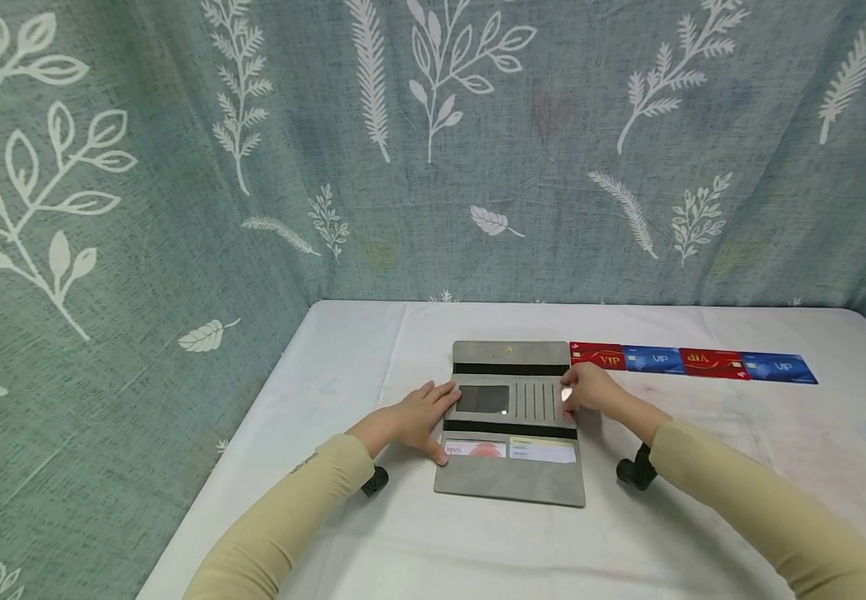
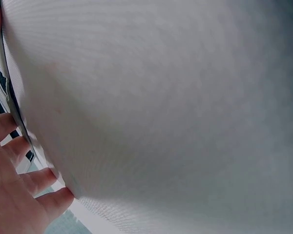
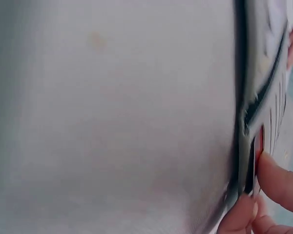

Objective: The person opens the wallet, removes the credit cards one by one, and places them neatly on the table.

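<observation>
A grey bifold wallet (image 1: 511, 483) lies unfolded on the white table, with a dark clear window, several card slots and two printed cards (image 1: 543, 450) in its near part. My left hand (image 1: 419, 417) rests on its left edge, fingers spread; in the left wrist view the fingertips (image 2: 58, 201) lie along that edge. At the right edge, beside the slots, my right hand (image 1: 590, 390) pinches a card with thumb and fingers. The right wrist view shows a thin red edge of this card (image 3: 261, 137) at the thumb, mostly hidden within the wallet.
Red and blue VIP cards lie in a row to the right of the wallet's far end: a red card (image 1: 599, 357), a blue card (image 1: 653, 359), a second red card (image 1: 712, 363) and a second blue card (image 1: 780, 367). A leaf-patterned curtain (image 1: 433, 233) hangs behind the table.
</observation>
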`<state>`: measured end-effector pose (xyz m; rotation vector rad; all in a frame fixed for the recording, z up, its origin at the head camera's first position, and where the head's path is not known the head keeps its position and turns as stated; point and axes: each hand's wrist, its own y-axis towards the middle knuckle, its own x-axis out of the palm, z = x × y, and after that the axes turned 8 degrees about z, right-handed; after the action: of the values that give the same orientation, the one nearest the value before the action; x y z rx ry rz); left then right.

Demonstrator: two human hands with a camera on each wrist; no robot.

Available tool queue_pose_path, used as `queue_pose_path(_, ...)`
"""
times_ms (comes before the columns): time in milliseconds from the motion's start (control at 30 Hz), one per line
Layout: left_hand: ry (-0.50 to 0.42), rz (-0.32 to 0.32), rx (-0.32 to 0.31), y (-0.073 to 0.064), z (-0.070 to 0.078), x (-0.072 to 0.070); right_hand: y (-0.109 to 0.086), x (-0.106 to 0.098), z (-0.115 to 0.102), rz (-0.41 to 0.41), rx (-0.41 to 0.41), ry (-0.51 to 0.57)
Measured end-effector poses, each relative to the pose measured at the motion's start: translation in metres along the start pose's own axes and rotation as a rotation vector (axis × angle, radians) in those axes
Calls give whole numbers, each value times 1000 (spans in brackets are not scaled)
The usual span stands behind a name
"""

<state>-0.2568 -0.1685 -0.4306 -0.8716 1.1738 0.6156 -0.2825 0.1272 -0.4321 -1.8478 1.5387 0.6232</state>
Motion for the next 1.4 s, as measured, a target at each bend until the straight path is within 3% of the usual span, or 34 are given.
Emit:
queue_pose_path(200, -9, 2, 1, 0, 1, 0, 8, -6, 3, -11, 114, 162)
queue_pose_path(500, -7, 5, 8, 1, 2, 1, 6, -17, 9, -74, 206, 239)
queue_pose_path(867, -3, 8, 7, 2, -1, 2, -3, -30, 23, -71, 168, 201)
queue_pose_path(1067, -5, -6, 1, 2, -2, 2, -14, -35, 25, -105, 234, 179)
queue_pose_path(1400, -18, -10, -8, 2, -2, 2, -19, -31, 35, -148, 251, 343)
